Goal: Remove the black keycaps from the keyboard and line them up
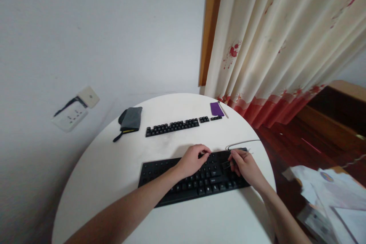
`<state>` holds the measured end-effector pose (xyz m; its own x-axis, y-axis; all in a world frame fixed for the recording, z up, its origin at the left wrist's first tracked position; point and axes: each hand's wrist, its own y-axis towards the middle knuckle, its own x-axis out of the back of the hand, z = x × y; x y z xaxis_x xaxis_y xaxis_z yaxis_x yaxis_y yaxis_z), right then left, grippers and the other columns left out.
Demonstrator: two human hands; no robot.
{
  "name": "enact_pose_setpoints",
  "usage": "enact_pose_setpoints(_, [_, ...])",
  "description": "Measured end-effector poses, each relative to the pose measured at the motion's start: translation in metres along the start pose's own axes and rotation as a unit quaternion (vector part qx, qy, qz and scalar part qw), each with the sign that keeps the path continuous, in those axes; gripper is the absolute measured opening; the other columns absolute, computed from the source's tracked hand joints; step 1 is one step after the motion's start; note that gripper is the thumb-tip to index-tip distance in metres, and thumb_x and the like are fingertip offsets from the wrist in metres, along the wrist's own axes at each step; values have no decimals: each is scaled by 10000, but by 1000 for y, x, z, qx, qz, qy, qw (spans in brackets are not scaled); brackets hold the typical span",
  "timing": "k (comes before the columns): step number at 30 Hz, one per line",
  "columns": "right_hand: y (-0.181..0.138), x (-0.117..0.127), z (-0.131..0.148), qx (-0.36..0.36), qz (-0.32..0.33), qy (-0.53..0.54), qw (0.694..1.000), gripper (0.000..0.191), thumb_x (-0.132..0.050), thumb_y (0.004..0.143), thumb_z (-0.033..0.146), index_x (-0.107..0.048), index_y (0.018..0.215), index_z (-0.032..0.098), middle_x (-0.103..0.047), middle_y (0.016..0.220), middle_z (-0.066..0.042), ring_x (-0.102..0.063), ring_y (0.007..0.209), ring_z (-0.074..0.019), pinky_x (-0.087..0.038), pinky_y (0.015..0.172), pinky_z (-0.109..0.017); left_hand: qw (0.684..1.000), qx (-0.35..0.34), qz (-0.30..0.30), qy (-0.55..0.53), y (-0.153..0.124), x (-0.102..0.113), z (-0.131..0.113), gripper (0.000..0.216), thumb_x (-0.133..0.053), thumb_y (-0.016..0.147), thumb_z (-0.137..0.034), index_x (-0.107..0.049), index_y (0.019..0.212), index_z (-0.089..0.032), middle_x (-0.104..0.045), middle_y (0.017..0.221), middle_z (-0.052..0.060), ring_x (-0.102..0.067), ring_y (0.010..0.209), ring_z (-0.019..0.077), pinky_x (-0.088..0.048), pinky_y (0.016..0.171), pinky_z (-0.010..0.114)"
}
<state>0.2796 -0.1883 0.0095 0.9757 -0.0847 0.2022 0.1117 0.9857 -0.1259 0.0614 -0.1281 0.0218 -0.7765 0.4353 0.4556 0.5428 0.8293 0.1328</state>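
A black keyboard (183, 194) lies on the round white table, with keycaps on its lower middle part and bare key posts along its upper and left parts. My left hand (193, 162) rests over its upper middle, fingers bent and thumb a little apart from the index finger. Nothing shows between them. Over the right part of the keyboard, my right hand (242, 166) is closed on a wire keycap puller (225, 165), whose thin loops point down to the left. The fingers partly hide the puller.
Removed black keycaps stand in rows (171, 126) behind the keyboard. A grey pouch (132, 118) lies at the table's left, a purple cloth (216, 109) and a thin stick (223, 110) at the back right. The cable (243, 142) runs off the right edge.
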Motion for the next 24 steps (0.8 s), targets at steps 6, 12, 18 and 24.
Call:
enact_pose_setpoints(6, [0,-11,40,67,-3,1,998,431,-464,909,547,-583,716,181,-569,506,14,-417,364,-91,-301,381,-211,987,33,27,-157,3,4,-3,270,-628,860,-303,-702,1072,-153,-723,1095,97,-661,984,220,-494,925,375])
enact_pose_setpoints(12, [11,-36,68,135,30,-7,990,394,-457,933,481,-570,696,187,-558,536,24,-432,408,-90,-328,407,-204,945,60,53,-316,2,9,0,358,-687,833,-322,-690,1145,-146,-708,1119,103,-641,1006,221,-474,942,378])
enact_pose_setpoints(18, [13,-45,55,152,21,-19,988,389,-421,961,443,-570,709,188,-558,567,17,-437,446,-100,-343,443,-214,924,97,54,-366,3,10,1,278,-726,797,-292,-724,1006,-109,-709,895,87,-619,808,158,-476,777,296])
enact_pose_setpoints(24, [9,-49,46,163,-8,-67,984,405,-422,974,426,-546,668,192,-516,555,28,-438,474,-107,-346,472,-226,927,90,47,-362,3,8,-2,287,-766,753,-293,-681,967,-121,-693,858,64,-622,787,152,-471,715,271])
